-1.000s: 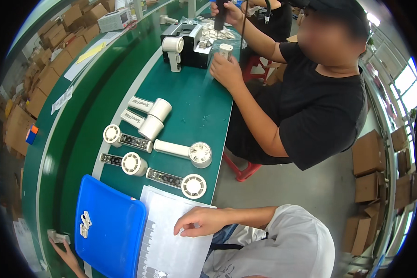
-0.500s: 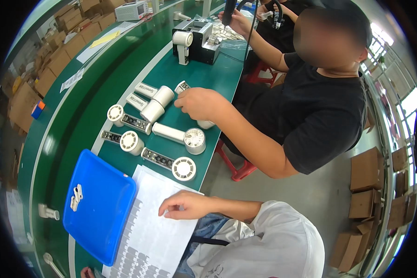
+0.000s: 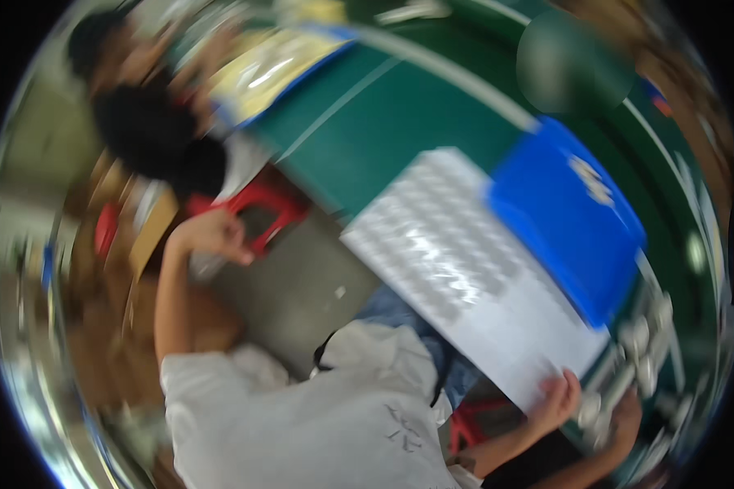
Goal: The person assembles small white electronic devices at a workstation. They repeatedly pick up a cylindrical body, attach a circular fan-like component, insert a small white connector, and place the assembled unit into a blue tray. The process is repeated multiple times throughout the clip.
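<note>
**Two hands, one sheet beside a blue tray**

My right hand (image 3: 556, 398) is at the near right end of one white paper sheet with rows of grey shapes (image 3: 530, 318), fingers loosely apart; blur keeps me from telling whether they touch it. The sheet lies along the near side of one shallow blue plastic tray (image 3: 559, 224). My left hand (image 3: 210, 235), fingers curled, is well apart to the tray's left, near a red plastic stool (image 3: 284, 213); I cannot tell whether it pinches anything. Inside the tray lie small white pieces (image 3: 593, 181), too blurred to count. Off the tray's right end, one co-worker's hand (image 3: 627, 420) is near several white plastic fans (image 3: 646, 375).
</note>
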### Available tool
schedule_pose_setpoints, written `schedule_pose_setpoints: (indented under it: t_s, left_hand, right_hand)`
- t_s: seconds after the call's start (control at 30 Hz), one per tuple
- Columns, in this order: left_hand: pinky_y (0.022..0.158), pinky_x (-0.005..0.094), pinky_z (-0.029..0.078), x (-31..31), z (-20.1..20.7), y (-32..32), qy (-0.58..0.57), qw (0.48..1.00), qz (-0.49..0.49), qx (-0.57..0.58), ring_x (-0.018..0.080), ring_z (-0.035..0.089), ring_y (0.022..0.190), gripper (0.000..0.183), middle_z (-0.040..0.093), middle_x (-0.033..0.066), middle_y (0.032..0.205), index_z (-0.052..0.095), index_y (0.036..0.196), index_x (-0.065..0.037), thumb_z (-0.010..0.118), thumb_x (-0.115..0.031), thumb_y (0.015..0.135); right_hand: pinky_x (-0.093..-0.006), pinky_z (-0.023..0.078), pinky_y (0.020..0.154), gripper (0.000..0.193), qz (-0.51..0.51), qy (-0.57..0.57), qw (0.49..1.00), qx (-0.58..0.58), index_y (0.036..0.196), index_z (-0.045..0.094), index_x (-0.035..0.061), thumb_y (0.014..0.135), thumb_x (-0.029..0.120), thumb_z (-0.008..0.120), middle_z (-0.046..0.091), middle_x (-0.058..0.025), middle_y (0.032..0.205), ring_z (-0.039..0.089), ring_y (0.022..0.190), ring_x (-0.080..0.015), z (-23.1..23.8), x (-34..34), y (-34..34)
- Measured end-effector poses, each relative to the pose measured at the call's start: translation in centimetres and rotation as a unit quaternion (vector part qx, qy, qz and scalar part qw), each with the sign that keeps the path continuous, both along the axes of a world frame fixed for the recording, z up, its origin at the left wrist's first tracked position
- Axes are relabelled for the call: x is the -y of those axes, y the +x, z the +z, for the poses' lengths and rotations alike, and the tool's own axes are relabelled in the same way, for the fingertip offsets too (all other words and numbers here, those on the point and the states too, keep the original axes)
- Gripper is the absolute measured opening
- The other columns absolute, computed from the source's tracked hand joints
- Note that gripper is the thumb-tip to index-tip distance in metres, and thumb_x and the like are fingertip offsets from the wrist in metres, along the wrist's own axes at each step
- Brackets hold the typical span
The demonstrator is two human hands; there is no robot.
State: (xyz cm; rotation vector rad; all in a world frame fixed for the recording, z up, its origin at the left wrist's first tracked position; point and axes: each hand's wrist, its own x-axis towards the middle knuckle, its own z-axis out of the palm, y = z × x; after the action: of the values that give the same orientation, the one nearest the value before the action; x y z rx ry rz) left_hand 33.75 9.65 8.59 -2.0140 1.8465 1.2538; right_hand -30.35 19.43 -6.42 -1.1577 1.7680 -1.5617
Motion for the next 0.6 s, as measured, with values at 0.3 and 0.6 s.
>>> schedule_pose_setpoints:
  t_s: [0.3,0.6]
  left_hand:
    - [0.056,0.0423,0.044,-37.8,-21.9,15.8,-0.269,0.709,0.564,0.326,0.0265,0.057,0.056,0.053,0.056,0.009,0.056,0.052,0.059,-0.003,0.075,-0.049,0.077]
    - [0.105,0.0433,0.042,-47.0,-34.0,9.2,0.056,0.719,0.608,0.332,0.0358,0.05,0.126,0.083,0.052,0.0169,0.137,0.048,0.138,-0.007,0.08,-0.039,0.069]
  right_hand:
    - [-0.0278,0.043,0.07,0.026,0.08,-0.003,0.997,0.02,0.117,0.057,-0.0054,0.101,0.013,0.048,0.046,-0.0039,0.071,0.045,0.068,-0.0139,2.5,0.8,-3.1]
    - [-0.0231,0.045,0.064,0.025,0.012,0.051,0.999,-0.002,0.117,0.061,0.0004,0.098,0.014,0.052,0.058,-0.0029,0.074,0.054,0.069,-0.0099,1.4,2.0,-3.2]
